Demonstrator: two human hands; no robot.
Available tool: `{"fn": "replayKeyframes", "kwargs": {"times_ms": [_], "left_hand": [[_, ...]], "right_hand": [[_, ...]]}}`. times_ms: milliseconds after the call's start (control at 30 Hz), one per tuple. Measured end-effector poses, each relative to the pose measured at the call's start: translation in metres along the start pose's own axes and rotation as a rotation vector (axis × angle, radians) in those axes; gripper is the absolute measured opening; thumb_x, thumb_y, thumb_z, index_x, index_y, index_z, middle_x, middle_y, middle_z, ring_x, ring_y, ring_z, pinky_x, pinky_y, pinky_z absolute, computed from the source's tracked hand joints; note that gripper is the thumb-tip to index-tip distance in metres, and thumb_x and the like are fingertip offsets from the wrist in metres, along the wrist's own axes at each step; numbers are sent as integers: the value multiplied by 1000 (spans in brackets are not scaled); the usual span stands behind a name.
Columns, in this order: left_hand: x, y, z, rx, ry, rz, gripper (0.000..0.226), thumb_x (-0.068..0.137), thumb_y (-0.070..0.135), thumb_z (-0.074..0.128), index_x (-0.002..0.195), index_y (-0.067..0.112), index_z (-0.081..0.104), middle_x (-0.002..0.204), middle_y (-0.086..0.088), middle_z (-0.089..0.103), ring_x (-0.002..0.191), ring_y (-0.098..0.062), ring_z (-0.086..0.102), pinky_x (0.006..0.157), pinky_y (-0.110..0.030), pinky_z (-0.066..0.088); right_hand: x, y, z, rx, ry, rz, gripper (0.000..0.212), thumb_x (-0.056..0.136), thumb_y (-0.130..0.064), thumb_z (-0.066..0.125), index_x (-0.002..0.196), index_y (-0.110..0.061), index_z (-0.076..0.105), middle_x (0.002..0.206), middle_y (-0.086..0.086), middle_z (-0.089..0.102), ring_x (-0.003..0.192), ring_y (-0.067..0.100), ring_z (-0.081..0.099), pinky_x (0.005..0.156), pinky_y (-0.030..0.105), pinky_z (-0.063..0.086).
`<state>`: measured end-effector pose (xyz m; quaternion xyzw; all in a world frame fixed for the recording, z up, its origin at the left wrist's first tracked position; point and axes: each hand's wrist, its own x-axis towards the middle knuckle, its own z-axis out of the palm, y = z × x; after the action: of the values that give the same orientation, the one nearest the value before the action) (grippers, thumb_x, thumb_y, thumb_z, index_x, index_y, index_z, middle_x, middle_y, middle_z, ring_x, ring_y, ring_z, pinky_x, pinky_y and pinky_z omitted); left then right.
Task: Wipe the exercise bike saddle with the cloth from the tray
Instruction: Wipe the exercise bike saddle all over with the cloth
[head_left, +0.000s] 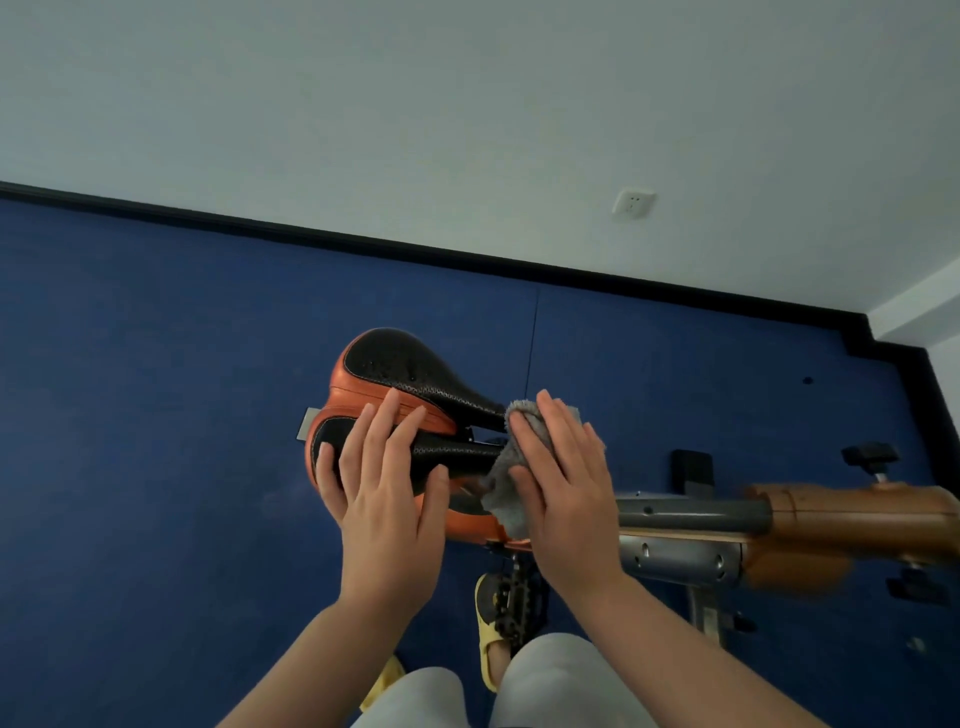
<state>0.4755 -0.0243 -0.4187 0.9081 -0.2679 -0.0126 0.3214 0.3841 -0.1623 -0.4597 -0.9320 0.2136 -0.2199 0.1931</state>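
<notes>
The black and orange saddle (400, 379) of the exercise bike lies across the middle of the view, its nose pointing right. My left hand (387, 488) rests flat on the saddle's wide rear part, fingers spread. My right hand (558, 483) presses a grey cloth (506, 493) against the saddle's narrow nose. The cloth bunches out from under my fingers at the top and left. No tray is in view.
The bike's grey metal tube (685, 512) and orange frame (852, 514) run to the right. A black pedal (511, 597) sits below the saddle above my yellow slipper (488, 644). Blue floor (156, 415) surrounds the bike; a white wall with a socket (632, 203) lies beyond.
</notes>
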Motion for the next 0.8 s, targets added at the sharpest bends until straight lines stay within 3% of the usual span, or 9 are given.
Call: {"fn": "replayKeyframes", "kwargs": {"times_ms": [67, 200, 367, 567, 633, 700, 800], "left_hand": [[3, 6, 1, 0, 12, -10, 47, 87, 30, 43, 133, 25, 40, 151, 8, 28, 142, -6, 9, 115, -45, -5], [11, 13, 4, 8, 37, -76, 49, 87, 32, 43, 136, 27, 35, 153, 8, 24, 142, -7, 8, 115, -45, -4], [16, 18, 12, 119, 49, -178, 63, 86, 44, 40, 144, 26, 24, 157, 6, 15, 143, -4, -3, 114, -36, -13], [14, 18, 12, 172, 44, -179, 66, 86, 44, 41, 145, 24, 22, 157, 5, 14, 144, -8, 1, 115, -42, -5], [13, 17, 10, 165, 35, -174, 66, 86, 45, 39, 146, 25, 21, 157, 5, 14, 144, -7, 0, 116, -42, -5], [13, 16, 8, 131, 16, -158, 65, 86, 44, 40, 145, 24, 22, 157, 4, 15, 144, -7, 1, 116, -40, -5], [15, 13, 0, 128, -5, -120, 59, 85, 40, 43, 140, 24, 31, 155, 4, 22, 142, -9, 11, 113, -36, -2]], "right_hand": [[8, -3, -4, -41, -79, 2, 45, 103, -35, 32, 145, -22, 37, 155, 3, 31, 143, 18, 28, 119, 35, 18], [10, 13, -20, 18, -219, -5, 50, 102, -42, 26, 150, -27, 25, 158, -2, 24, 142, 13, 28, 115, 32, 28], [24, -3, -16, 27, -231, 92, 50, 101, -42, 23, 147, -25, 32, 153, -3, 35, 138, 13, 35, 112, 28, 29], [33, 11, -29, 168, -344, 64, 50, 100, -46, 20, 142, -26, 39, 143, -11, 47, 131, 5, 43, 103, 24, 41], [32, 8, -26, 171, -308, 111, 47, 100, -45, 22, 136, -25, 45, 133, -10, 54, 120, 7, 51, 96, 25, 46], [45, -3, -19, 74, -257, 112, 47, 100, -44, 20, 125, -24, 54, 117, -8, 64, 100, 12, 61, 78, 27, 51], [70, -22, -12, -59, -340, 58, 45, 99, -47, 15, 117, -26, 51, 90, -9, 65, 73, 13, 62, 57, 29, 45]]}}
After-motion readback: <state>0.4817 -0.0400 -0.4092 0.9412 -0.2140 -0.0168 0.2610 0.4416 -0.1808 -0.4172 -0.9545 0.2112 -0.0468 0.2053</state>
